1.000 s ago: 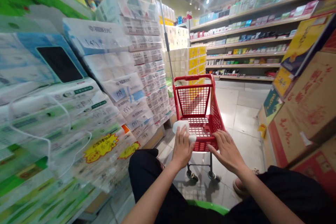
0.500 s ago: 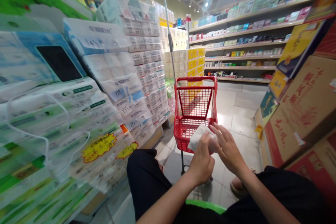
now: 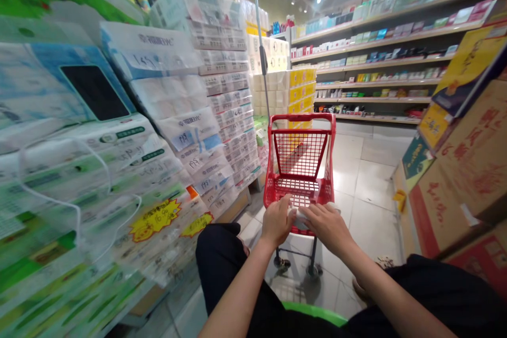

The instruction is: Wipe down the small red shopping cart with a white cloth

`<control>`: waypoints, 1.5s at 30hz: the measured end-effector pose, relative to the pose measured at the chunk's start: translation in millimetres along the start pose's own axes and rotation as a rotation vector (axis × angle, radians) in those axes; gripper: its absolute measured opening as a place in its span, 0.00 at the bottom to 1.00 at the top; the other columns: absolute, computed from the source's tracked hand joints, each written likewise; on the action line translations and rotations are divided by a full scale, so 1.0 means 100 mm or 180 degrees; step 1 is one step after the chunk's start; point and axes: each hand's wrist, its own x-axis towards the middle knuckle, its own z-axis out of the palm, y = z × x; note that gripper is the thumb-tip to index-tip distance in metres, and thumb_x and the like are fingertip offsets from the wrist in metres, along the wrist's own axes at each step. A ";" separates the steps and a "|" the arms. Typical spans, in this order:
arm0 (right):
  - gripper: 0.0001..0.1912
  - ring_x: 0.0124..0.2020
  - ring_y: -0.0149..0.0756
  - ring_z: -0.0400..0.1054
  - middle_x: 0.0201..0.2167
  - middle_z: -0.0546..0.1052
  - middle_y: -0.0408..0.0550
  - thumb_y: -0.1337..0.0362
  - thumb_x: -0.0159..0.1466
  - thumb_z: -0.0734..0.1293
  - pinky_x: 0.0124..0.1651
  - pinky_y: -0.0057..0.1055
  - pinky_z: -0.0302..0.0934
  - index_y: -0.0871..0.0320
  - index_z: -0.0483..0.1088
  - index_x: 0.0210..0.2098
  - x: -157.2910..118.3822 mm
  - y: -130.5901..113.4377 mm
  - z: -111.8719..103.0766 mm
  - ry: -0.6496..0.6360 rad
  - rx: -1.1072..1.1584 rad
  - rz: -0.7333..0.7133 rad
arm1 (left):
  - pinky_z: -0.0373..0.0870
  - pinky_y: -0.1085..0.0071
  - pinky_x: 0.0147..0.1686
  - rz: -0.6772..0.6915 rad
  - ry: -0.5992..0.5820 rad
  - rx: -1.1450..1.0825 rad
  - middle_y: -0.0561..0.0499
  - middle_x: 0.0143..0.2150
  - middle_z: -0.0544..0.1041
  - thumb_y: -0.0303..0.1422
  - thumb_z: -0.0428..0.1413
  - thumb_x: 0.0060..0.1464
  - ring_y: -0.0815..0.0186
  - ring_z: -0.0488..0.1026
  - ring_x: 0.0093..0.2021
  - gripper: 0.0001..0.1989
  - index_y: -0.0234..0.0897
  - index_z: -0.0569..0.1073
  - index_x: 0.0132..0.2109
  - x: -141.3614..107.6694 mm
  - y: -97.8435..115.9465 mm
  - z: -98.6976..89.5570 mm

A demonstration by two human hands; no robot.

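A small red shopping cart (image 3: 300,154) stands in front of my knees, its grid basket facing me. My left hand (image 3: 279,223) has its fingers curled at the cart's near rim, on the left side. My right hand (image 3: 327,225) lies just beside it on the same rim, pressing down a crumpled white tissue (image 3: 301,219). Part of the tissue shows between my hands, and a bit more sticks out past the right fingers. The rest is hidden under the right hand.
Stacked paper packs (image 3: 190,132) rise on the left, with a dark-screened phone (image 3: 95,92) and white cable on them. Cardboard boxes (image 3: 471,163) line the right side. A thin metal pole (image 3: 259,26) rises by the cart. Stocked shelves (image 3: 368,82) stand behind.
My hands have come down and apart, from bunching the tissue above the basket to the cart's near rim. The tissue is now flattened under my right hand. The view has shifted slightly.
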 end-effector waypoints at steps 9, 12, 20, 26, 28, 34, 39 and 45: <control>0.12 0.47 0.42 0.68 0.43 0.77 0.50 0.64 0.70 0.61 0.54 0.41 0.59 0.57 0.70 0.51 -0.23 0.32 -0.09 0.0079 0.0271 -0.0434 | 0.60 0.66 0.40 0.0566 -0.0336 0.0386 0.49 0.34 0.72 0.41 0.39 0.70 0.64 0.69 0.37 0.22 0.38 0.70 0.32 0.03 -0.07 -0.14; 0.13 0.46 0.40 0.70 0.44 0.78 0.49 0.63 0.70 0.60 0.53 0.41 0.62 0.55 0.70 0.52 -0.22 0.26 -0.12 -0.0040 0.0527 -0.0616 | 0.60 0.67 0.40 0.0570 -0.0384 0.0275 0.50 0.34 0.72 0.40 0.39 0.70 0.65 0.68 0.37 0.22 0.38 0.69 0.31 -0.05 -0.13 -0.23; 0.17 0.58 0.39 0.66 0.54 0.76 0.47 0.60 0.71 0.59 0.64 0.45 0.57 0.51 0.69 0.56 0.02 0.64 -0.10 -0.0174 0.1082 -0.0659 | 0.60 0.67 0.43 0.0399 -0.0437 0.0082 0.51 0.30 0.70 0.38 0.36 0.70 0.66 0.66 0.33 0.25 0.38 0.68 0.28 -0.23 -0.46 -0.47; 0.21 0.66 0.40 0.58 0.62 0.69 0.48 0.63 0.71 0.54 0.69 0.48 0.47 0.52 0.64 0.61 0.18 1.59 0.06 -0.0006 0.0355 -0.0053 | 0.60 0.67 0.43 0.0224 -0.0247 0.0413 0.52 0.29 0.68 0.37 0.37 0.70 0.66 0.65 0.34 0.23 0.38 0.68 0.29 -0.27 -0.53 -0.47; 0.23 0.67 0.41 0.55 0.64 0.67 0.47 0.63 0.71 0.53 0.68 0.50 0.47 0.51 0.62 0.63 0.18 1.86 0.06 0.0087 0.0108 0.0171 | 0.61 0.66 0.44 0.0171 -0.0177 0.0501 0.51 0.30 0.68 0.36 0.38 0.69 0.65 0.66 0.35 0.22 0.38 0.68 0.29 -0.29 -0.54 -0.45; 0.25 0.69 0.44 0.51 0.65 0.65 0.48 0.65 0.69 0.53 0.66 0.52 0.49 0.51 0.61 0.64 0.19 2.19 0.06 0.0278 -0.0145 0.0520 | 0.63 0.65 0.45 0.0143 -0.0062 0.0657 0.49 0.31 0.69 0.32 0.37 0.68 0.64 0.66 0.36 0.22 0.38 0.70 0.31 -0.30 -0.53 -0.36; 0.22 0.70 0.46 0.47 0.63 0.67 0.52 0.65 0.69 0.54 0.66 0.50 0.53 0.56 0.66 0.60 0.09 1.84 0.10 0.0285 0.0018 0.0378 | 0.63 0.65 0.44 0.0068 -0.0018 0.0560 0.49 0.30 0.68 0.32 0.36 0.68 0.64 0.66 0.35 0.23 0.38 0.69 0.29 -0.30 -0.53 -0.35; 0.23 0.67 0.46 0.52 0.61 0.69 0.47 0.67 0.68 0.56 0.66 0.51 0.53 0.50 0.65 0.61 -0.07 1.05 -0.03 0.0095 0.0356 -0.0177 | 0.63 0.64 0.51 -0.0192 -0.0147 0.0082 0.51 0.36 0.75 0.37 0.41 0.68 0.64 0.69 0.41 0.21 0.38 0.73 0.32 -0.18 -0.47 -0.61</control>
